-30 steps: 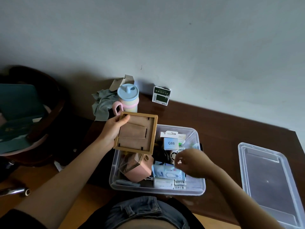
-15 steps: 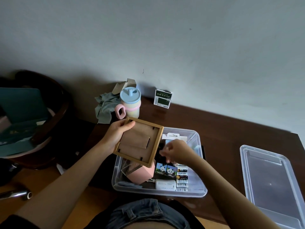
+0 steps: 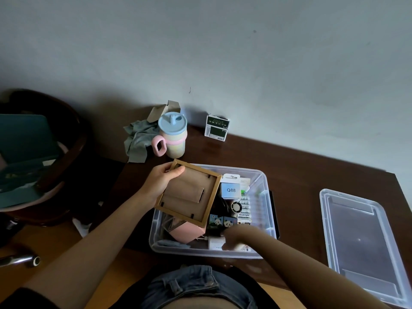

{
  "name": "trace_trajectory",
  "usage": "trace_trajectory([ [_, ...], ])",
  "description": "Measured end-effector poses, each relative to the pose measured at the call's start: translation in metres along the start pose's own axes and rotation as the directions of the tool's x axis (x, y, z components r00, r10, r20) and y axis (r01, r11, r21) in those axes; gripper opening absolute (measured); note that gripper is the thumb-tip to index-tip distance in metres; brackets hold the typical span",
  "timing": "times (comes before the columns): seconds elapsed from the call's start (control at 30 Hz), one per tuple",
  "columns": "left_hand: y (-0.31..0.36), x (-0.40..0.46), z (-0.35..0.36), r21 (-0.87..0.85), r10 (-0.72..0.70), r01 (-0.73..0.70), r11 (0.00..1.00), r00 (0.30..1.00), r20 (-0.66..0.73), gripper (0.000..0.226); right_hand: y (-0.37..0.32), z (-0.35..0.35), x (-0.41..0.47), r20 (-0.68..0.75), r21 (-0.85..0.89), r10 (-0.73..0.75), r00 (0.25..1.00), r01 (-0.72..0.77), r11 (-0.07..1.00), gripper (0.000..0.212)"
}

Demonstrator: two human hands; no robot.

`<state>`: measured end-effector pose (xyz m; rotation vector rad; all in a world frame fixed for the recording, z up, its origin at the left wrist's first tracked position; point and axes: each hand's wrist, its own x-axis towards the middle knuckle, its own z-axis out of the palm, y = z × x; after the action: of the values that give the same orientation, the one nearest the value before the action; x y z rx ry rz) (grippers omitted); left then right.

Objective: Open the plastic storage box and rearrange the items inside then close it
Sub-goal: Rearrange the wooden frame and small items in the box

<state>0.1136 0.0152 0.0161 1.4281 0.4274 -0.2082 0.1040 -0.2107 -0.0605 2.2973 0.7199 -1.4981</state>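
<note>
While the clear plastic storage box point(image 3: 264, 197) sits open on the dark wooden table point(image 3: 296, 172), the left hand point(image 3: 159, 182) grips a wooden picture frame point(image 3: 189, 194) by its far left corner, thumb curled over the back, holding it tilted above the left half of the box and hiding what lies beneath. Under its lower edge shows a pink box point(image 3: 188, 231); beside it lie two small panda boxes point(image 3: 221, 221), a white Q88 package point(image 3: 230, 188), a round black fan point(image 3: 236, 207) and a row of Heybright batteries point(image 3: 244, 212). The right hand point(image 3: 234, 239) is blurred low in the near right part of the box, and I cannot tell how its fingers lie. The lid point(image 3: 361, 241) rests flat on the table, well apart to the right. Behind the box stand a blue-lidded cup point(image 3: 172, 136) with a pink handle, a grey cloth point(image 3: 138, 139) and a small green carton point(image 3: 217, 129) near the wall.
</note>
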Motion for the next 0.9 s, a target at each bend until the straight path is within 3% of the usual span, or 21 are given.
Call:
trace_trajectory([
  [0.17, 0.004, -0.003, -0.001, -0.042, -0.002, 0.0, 0.999, 0.999, -0.041, 0.016, -0.005, 0.004, 0.009, -0.047, -0.057, 0.077, 0.996, -0.08, 0.995, 0.054],
  [0.3, 0.011, -0.005, 0.0, -0.05, 0.028, -0.03, 0.998, 0.998, -0.059, 0.026, -0.008, 0.003, 0.009, -0.053, 0.07, 0.042, 0.998, -0.038, 0.997, 0.059],
  [0.4, 0.012, -0.004, 0.001, -0.046, 0.047, -0.049, 0.998, 0.997, -0.054, 0.032, -0.012, 0.002, 0.009, -0.102, 0.182, 0.005, 0.995, 0.014, 0.983, 0.049],
  [0.63, 0.011, 0.0, 0.0, -0.034, 0.047, -0.049, 0.998, 0.997, -0.061, 0.026, -0.011, 0.0, -0.011, -0.165, 0.355, -0.089, 0.982, 0.143, 0.924, 0.049],
  [0.77, 0.015, 0.003, -0.005, -0.098, 0.036, -0.048, 0.994, 0.992, -0.122, 0.024, 0.017, -0.018, -0.052, -0.202, 0.581, -0.207, 0.957, 0.287, 0.762, 0.033],
  [0.9, 0.017, 0.003, -0.012, -0.189, 0.007, -0.032, 0.981, 0.991, -0.131, 0.034, 0.041, -0.041, -0.085, -0.339, 0.788, -0.147, 0.929, 0.366, 0.495, 0.023],
])
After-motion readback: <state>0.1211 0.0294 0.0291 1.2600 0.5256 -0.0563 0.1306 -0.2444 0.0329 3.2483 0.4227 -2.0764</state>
